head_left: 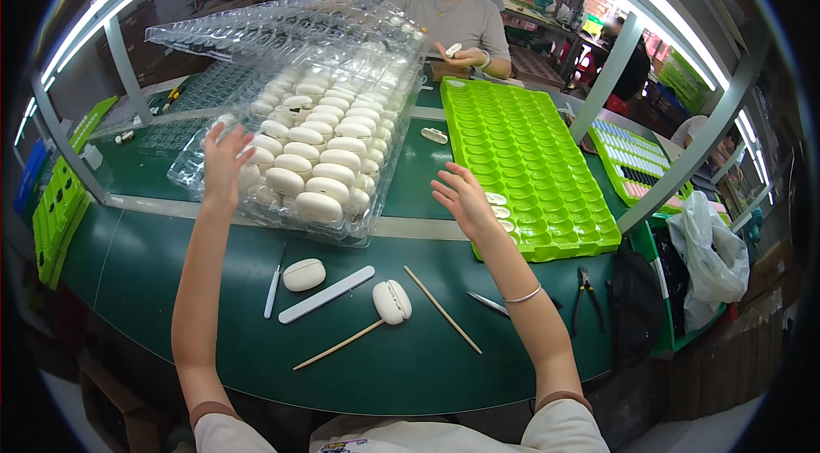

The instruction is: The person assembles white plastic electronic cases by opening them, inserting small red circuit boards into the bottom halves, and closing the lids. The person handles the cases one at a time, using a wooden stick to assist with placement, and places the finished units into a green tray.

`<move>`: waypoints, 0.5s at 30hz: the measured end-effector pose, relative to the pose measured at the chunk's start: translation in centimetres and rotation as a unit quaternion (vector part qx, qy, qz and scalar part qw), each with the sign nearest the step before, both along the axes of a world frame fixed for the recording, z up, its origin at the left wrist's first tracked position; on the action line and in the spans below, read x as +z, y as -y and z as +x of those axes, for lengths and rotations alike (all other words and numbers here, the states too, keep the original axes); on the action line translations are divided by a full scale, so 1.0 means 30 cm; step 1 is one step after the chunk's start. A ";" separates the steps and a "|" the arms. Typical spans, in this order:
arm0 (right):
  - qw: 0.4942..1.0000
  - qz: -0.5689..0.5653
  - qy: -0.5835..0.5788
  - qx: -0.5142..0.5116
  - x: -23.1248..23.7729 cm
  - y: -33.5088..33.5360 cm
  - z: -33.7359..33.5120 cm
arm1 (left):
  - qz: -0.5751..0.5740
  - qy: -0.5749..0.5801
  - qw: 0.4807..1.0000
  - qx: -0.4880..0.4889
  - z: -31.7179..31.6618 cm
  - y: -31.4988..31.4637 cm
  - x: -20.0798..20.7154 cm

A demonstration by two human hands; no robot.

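My left hand [225, 164] is raised with its fingers spread at the left edge of a transparent plastic tray [363, 229]. Rows of white, rounded, capsule-like cases [319, 206] fill the tray, and its see-through lid [282, 26] stands tilted up behind them. Nothing shows in my right hand [465, 201]; its fingers are stretched out beside the bright green moulded tray [555, 250]. Several small white parts [498, 212] sit in that tray's near left pockets, partly behind my right hand. Closer to me lie two loose white cases, one plain [304, 274] and one with a slit [392, 302].
On the green table [256, 376] lie a white flat stick [326, 294], two wooden sticks [442, 309], a thin white tool [272, 292], tweezers [487, 303] and pliers [588, 299]. A co-worker's hand [465, 57] across the table holds a small white part. Metal posts [608, 77] flank the table.
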State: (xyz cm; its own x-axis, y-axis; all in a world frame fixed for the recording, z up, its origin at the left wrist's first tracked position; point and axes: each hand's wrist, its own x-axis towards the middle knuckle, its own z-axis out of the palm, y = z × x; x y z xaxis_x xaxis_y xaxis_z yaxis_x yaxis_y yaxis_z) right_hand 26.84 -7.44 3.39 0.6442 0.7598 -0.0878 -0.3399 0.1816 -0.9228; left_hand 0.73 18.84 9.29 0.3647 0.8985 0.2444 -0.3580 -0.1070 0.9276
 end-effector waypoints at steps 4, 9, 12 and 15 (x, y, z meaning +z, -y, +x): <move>0.999 -0.015 -0.004 0.047 -0.027 -0.132 -0.075 | 0.071 -0.077 0.942 0.318 -0.296 -0.271 -0.143; 0.999 -0.041 -0.030 0.019 -0.105 -0.290 -0.138 | -0.105 -0.144 0.929 0.324 -0.421 -0.372 -0.297; 0.999 -0.046 -0.005 0.013 -0.128 -0.339 -0.171 | -0.137 -0.100 0.967 0.191 -0.416 -0.371 -0.333; 0.998 -0.062 0.009 0.008 -0.091 -0.355 -0.218 | -0.129 -0.065 0.983 0.116 -0.423 -0.430 -0.359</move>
